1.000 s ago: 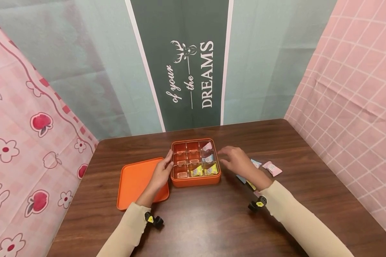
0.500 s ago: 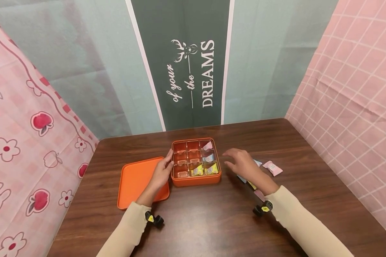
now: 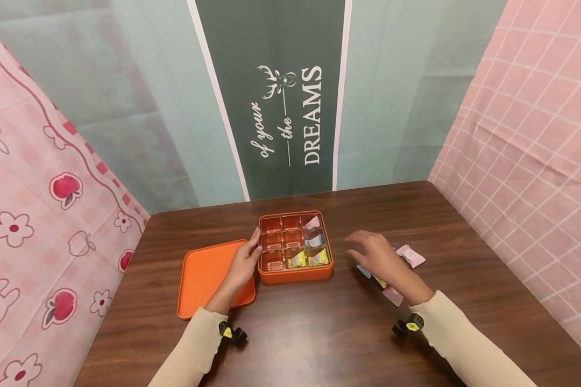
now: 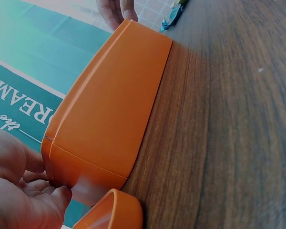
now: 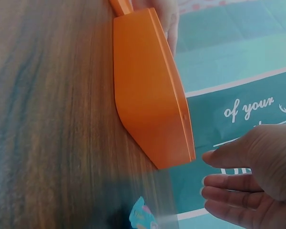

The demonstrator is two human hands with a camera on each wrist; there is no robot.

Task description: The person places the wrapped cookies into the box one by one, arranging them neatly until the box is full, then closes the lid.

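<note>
A square orange snack box (image 3: 296,276) with rounded corners sits upright on the dark wood-grain table (image 3: 300,333), just right of the flat orange lid (image 3: 202,271). Its glossy walls surround a clear nine-compartment insert (image 3: 291,239), three by three. Down the right column sit a pink candy (image 3: 312,222) at the far end, a blue candy (image 3: 313,241) in the middle and a yellow candy (image 3: 318,257) nearest; a second yellow candy (image 3: 296,259) sits in the near middle compartment.

The box's front wall faces the person, running roughly parallel to the table's far edge; the outline looks too nearly square to tell a long axis. A loose pink candy (image 3: 410,256) lies slantwise, its length running from far left to near right.

The left hand (image 3: 243,260) rests extended fingers against the box's left side without clasping it. The right hand (image 3: 375,252) is free, its fingers relaxed, near the loose candies and apart from the box.
</note>
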